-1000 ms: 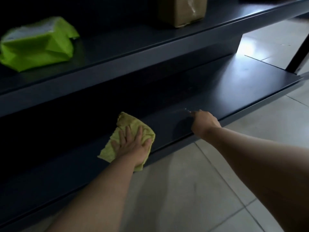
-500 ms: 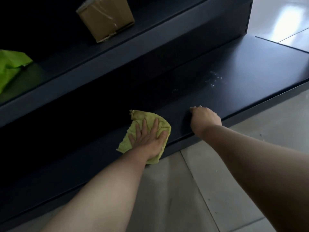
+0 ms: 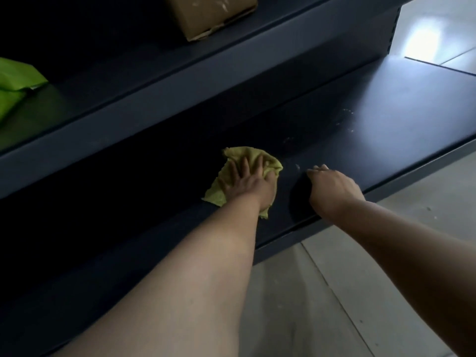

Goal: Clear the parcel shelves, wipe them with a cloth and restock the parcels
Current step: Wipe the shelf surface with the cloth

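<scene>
A yellow-green cloth [image 3: 268,161] lies bunched on the dark bottom shelf [image 3: 401,140]. My left hand [image 3: 248,181] presses flat on it with fingers spread. My right hand [image 3: 332,188] rests on the same shelf just right of the cloth, fingers bent down onto the surface, holding nothing. Pale dust specks [image 3: 342,119] mark the shelf further right. On the shelf above [image 3: 180,99] stand a brown cardboard parcel [image 3: 213,14] and, at the far left, a bright green bag parcel [image 3: 15,86].
Light tiled floor [image 3: 334,292] runs in front of the shelf and beyond its right end. The upper shelf's front lip overhangs the back of the bottom shelf, which is deep in shadow to the left.
My left hand has slid the cloth rightward and further in along the bottom shelf, closing on my right hand. The view has shifted, and the right hand stays on the shelf.
</scene>
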